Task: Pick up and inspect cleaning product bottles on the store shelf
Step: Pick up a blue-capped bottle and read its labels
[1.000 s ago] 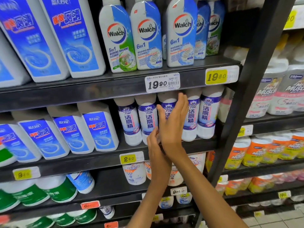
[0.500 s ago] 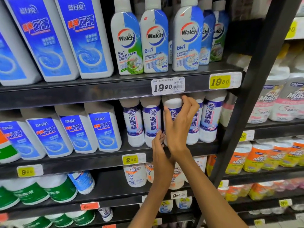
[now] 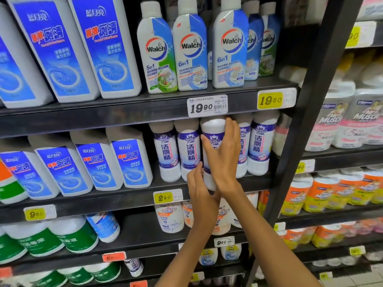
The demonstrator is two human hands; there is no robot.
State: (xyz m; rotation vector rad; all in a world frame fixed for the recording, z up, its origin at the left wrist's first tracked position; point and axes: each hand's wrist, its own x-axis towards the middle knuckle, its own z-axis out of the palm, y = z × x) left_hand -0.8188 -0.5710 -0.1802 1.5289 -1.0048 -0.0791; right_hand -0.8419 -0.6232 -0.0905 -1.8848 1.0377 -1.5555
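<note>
Black store shelf [image 3: 124,195] before me, my right hand [image 3: 224,160] wraps the white purple-labelled plastic bottle [image 3: 213,131] while my left hand [image 3: 200,190] pinches its base, tilting it free

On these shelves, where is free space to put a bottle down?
A bare patch lies on the lower shelf, between the tipped blue-white bottle and the Mr Muscle bottle. The Wanli row, where both hands grip one bottle, is packed tight.
</note>
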